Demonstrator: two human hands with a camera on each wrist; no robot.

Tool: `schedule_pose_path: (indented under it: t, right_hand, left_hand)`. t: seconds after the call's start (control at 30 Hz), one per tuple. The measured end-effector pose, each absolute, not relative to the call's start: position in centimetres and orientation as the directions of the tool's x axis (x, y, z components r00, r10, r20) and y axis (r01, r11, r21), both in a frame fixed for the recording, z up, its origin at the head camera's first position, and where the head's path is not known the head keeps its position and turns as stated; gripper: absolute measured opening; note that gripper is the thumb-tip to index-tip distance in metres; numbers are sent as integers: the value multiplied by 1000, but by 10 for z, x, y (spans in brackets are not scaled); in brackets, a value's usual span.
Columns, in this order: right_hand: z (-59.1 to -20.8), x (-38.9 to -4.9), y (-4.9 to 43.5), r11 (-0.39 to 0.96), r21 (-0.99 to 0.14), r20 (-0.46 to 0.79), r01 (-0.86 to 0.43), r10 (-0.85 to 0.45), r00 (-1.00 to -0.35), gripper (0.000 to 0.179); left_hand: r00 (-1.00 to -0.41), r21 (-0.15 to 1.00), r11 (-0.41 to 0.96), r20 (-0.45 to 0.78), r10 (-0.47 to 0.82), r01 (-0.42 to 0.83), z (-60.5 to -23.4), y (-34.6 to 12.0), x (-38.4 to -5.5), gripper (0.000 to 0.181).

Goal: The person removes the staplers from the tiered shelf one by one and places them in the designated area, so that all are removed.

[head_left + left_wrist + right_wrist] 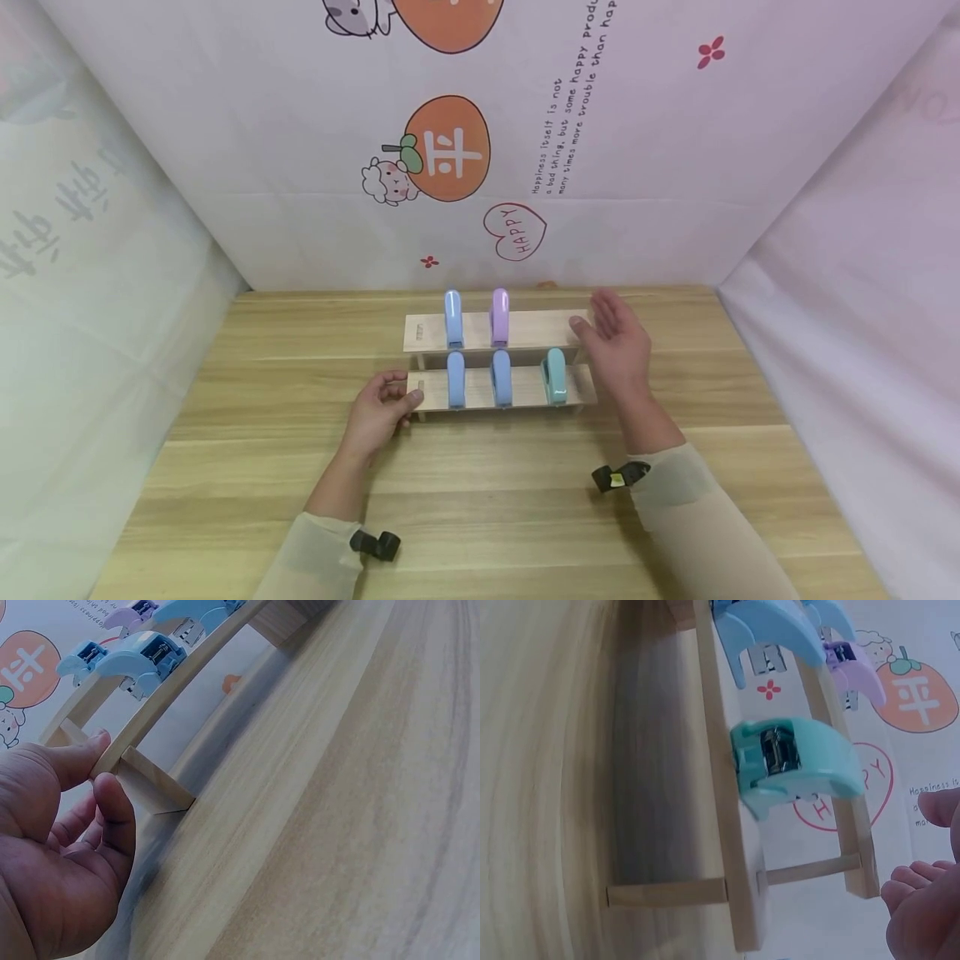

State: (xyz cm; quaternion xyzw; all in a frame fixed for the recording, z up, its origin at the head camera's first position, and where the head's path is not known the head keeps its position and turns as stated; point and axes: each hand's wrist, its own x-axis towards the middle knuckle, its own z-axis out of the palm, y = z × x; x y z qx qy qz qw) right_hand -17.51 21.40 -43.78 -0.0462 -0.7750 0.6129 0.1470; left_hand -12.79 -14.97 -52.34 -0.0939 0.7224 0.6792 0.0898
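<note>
A two-step wooden stand [522, 388] holds several small staplers. Its front board carries two blue staplers [456, 380] and a teal stapler [555, 377]. On the back board [543, 329] are a light-blue stapler [453, 319] and a purple stapler [500, 317]. My left hand [377, 414] pinches the left end of the front board, thumb on top and a finger beneath, as the left wrist view shows. By the right end of the back board my right hand [621, 346] is held with straight fingers, slightly blurred, holding nothing.
The stand is on a wood-grain table [487, 500], close to the back wall. A printed white cloth [637, 167] covers that wall, and pale cloth hangs at both sides. Each wrist bears a black strap with a small camera [386, 546].
</note>
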Motion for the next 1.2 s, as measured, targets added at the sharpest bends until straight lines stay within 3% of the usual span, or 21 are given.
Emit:
schedule_pose_path:
  t: [0.87,1.2]
  right_hand:
    - [-428,-168,181,291,-951,167,-107,188,-968,67]
    - [-428,-166,168,287,-948,189,-135,170,-967,70]
  left_hand:
    - [-954,950,88,-296,-49,-299,-519,-144,-128,51]
    - [-965,963,71,-256,-50,-259,-522,-146,-124,49]
